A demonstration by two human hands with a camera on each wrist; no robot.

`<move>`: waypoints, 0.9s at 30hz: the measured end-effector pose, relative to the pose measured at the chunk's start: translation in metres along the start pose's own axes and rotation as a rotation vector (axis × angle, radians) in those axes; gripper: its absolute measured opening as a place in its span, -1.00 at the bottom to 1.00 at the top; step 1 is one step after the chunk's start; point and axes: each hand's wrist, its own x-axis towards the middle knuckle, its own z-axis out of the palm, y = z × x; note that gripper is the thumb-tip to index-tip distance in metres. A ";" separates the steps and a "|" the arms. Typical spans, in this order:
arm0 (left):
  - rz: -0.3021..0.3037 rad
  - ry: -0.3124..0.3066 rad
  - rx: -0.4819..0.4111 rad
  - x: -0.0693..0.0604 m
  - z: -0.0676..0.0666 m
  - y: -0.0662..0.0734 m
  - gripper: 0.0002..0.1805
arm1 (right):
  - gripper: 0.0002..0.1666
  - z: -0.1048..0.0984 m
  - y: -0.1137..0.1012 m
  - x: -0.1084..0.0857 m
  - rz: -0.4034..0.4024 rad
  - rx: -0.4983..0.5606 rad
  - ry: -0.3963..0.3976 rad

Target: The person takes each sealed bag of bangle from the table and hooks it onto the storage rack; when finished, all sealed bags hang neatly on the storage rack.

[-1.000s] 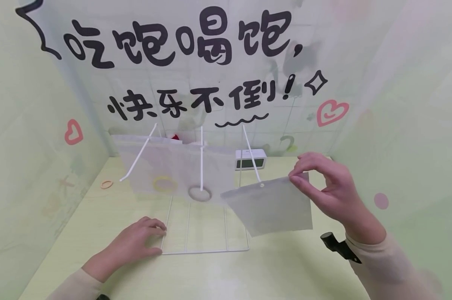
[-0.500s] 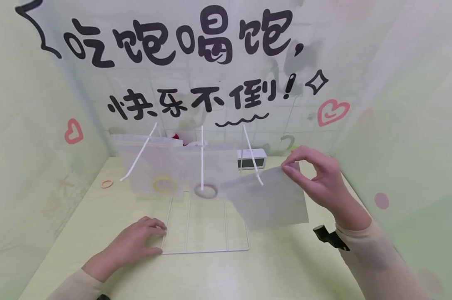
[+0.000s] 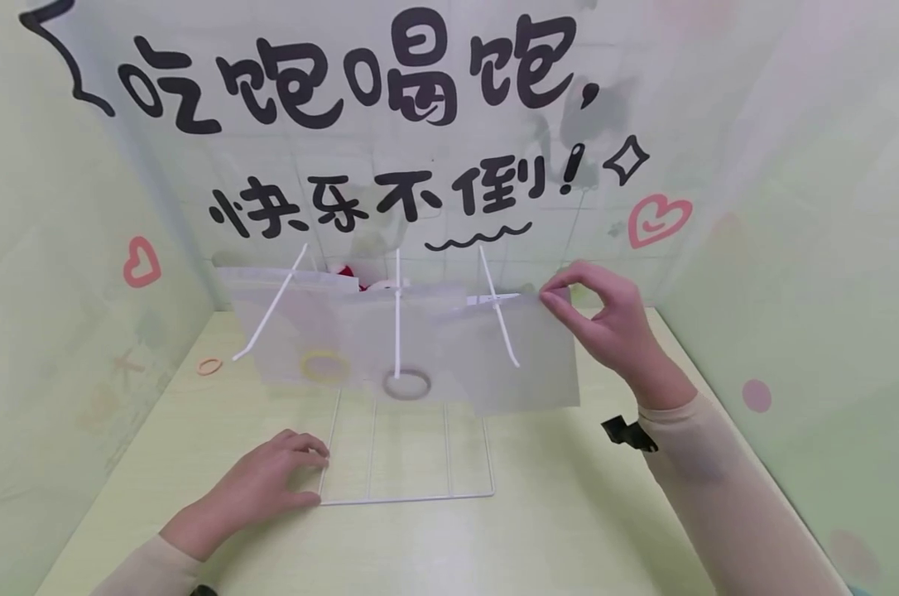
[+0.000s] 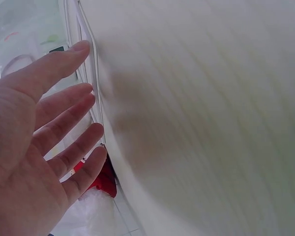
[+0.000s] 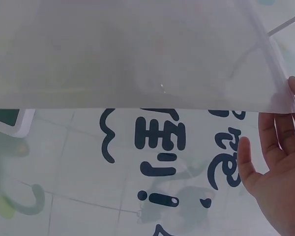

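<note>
My right hand (image 3: 615,331) pinches the top right corner of a translucent frosted bag (image 3: 531,364) between thumb and index finger. This bag hangs on the right prong (image 3: 503,327) of a white wire rack, well back from the prong's tip. Similar bags hang from the other prongs: a left one (image 3: 278,319) and a middle one (image 3: 430,339). A yellow ring (image 3: 307,365) and a brownish ring (image 3: 386,383) show at their lower parts. Low at the left, my left hand (image 3: 259,478) touches the side of the rack's base (image 3: 408,500) with loosely extended fingers.
An orange band (image 3: 209,359) lies on the pale table at left. A white digital clock (image 5: 25,123) stands behind the bags, mostly hidden from the head view. Something red (image 4: 105,179) sits behind the rack. Printed translucent sheets (image 3: 792,248) enclose the back and sides.
My right hand has moved back and to the left, sliding its bag from the right prong's tip toward the rear, level with the other bags. My left hand has stayed put.
</note>
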 end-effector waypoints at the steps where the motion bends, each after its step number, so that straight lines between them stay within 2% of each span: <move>1: -0.002 -0.001 -0.002 0.000 0.000 0.000 -0.54 | -0.80 0.001 0.002 0.002 0.003 -0.002 0.005; 6: -0.013 -0.007 -0.009 -0.001 -0.001 0.000 -0.54 | -0.83 0.007 0.007 0.009 0.011 -0.029 0.029; 11: -0.021 -0.012 -0.002 -0.003 -0.001 0.000 -0.53 | -0.88 0.012 -0.006 0.016 0.050 -0.040 0.049; 14: -0.026 -0.013 -0.001 -0.005 -0.002 -0.001 -0.52 | -0.90 0.014 -0.010 0.016 0.087 -0.035 0.033; 21: -0.010 0.014 -0.001 -0.006 -0.002 -0.001 -0.53 | -0.84 0.008 0.015 -0.001 0.172 -0.068 -0.002; 27: 0.024 0.031 0.010 -0.005 -0.002 -0.004 -0.57 | -0.78 -0.010 0.017 -0.025 0.210 -0.113 0.002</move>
